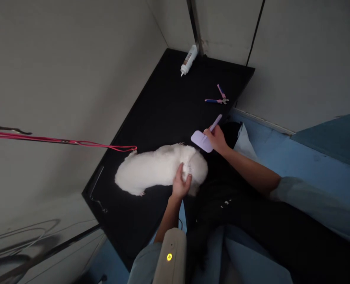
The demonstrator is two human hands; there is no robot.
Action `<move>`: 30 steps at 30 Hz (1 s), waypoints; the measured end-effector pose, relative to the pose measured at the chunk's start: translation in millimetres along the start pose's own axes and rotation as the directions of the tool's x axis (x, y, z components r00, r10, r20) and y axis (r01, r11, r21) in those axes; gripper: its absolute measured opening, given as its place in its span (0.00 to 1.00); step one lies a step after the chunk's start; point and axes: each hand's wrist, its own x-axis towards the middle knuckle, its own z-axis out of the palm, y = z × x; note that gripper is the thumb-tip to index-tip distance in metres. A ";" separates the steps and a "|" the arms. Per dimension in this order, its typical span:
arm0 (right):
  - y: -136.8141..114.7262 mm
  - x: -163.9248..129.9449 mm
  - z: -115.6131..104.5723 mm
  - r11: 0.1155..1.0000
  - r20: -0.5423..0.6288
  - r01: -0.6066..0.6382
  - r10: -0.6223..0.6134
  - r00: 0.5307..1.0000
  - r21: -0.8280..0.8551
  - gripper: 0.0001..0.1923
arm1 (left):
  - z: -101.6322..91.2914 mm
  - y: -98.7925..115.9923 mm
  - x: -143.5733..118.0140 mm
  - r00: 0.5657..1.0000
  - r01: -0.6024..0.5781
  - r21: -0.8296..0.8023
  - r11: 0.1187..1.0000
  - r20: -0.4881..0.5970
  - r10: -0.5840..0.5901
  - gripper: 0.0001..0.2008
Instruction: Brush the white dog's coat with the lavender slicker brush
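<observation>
A small white dog (151,167) stretches across the black table, its rounded head end towards me. My left hand (181,184) holds the dog at its neck, thumb and fingers apart around the fur, beside a thin patterned band. In my right hand (216,138) is a lavender pet brush (202,142), gripped where the handle meets its wide flat head. The brush is just beyond the dog's head, apart from the fur. Its bristles are hidden from view.
The black table (160,102) carries a white nozzle bottle (189,60), pink-and-blue nail clippers (220,98) and a metal comb (97,181). A red cord (104,146) reaches from the left to the dog's rear. A pale device (171,256) with a yellow light is close below.
</observation>
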 end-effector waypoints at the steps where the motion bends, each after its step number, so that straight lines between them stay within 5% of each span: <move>1: -0.8 -0.9 0.1 1.000 0.001 0.029 -0.029 1.000 0.007 0.13 | 0.1 0.0 -0.3 0.999 0.024 0.012 1.000 0.028 -0.024 0.27; 5: -4.3 -8.3 5.7 1.000 0.283 -0.011 0.017 0.959 -0.023 0.10 | 1.3 -1.8 -1.7 0.992 0.063 0.054 0.997 0.104 -0.068 0.26; 9: -5.6 -7.5 9.9 0.993 0.068 -0.016 0.024 0.997 -0.113 0.10 | 3.2 -4.9 -5.1 0.993 0.050 0.044 0.998 0.106 -0.054 0.28; 13: -6.0 0.7 12.8 0.995 0.280 0.023 0.005 0.960 -0.097 0.10 | 4.7 -7.3 -7.1 0.994 0.039 0.039 0.998 0.099 -0.043 0.28; 16: -7.0 15.2 11.5 0.986 0.078 -0.068 0.081 0.994 -0.155 0.10 | 5.4 -8.5 -7.1 0.994 0.030 0.022 0.999 0.106 -0.033 0.28; 18: -7.2 20.5 11.3 0.990 -0.063 -0.027 0.018 0.998 -0.140 0.10 | 5.9 -9.6 -6.5 0.994 0.028 0.024 0.999 0.107 -0.030 0.28; 22: -6.8 17.5 17.1 0.991 0.234 0.009 0.023 0.972 -0.133 0.10 | 4.9 -12.0 -2.9 0.995 -0.041 0.071 0.997 0.089 0.035 0.26; 25: -9.1 21.2 18.2 0.959 0.118 -0.091 0.127 0.985 -0.267 0.10 | -0.7 -7.4 3.1 0.989 -0.148 0.119 0.982 0.028 0.146 0.22; 27: -10.8 24.4 17.3 0.958 -0.012 -0.061 0.060 0.998 -0.281 0.09 | -5.3 0.5 8.8 0.980 -0.160 0.173 0.972 -0.092 0.177 0.18; 30: -9.2 24.0 16.1 0.976 0.150 0.014 0.018 0.989 -0.215 0.09 | -7.0 13.9 18.5 0.950 -0.057 0.219 0.974 -0.288 0.121 0.21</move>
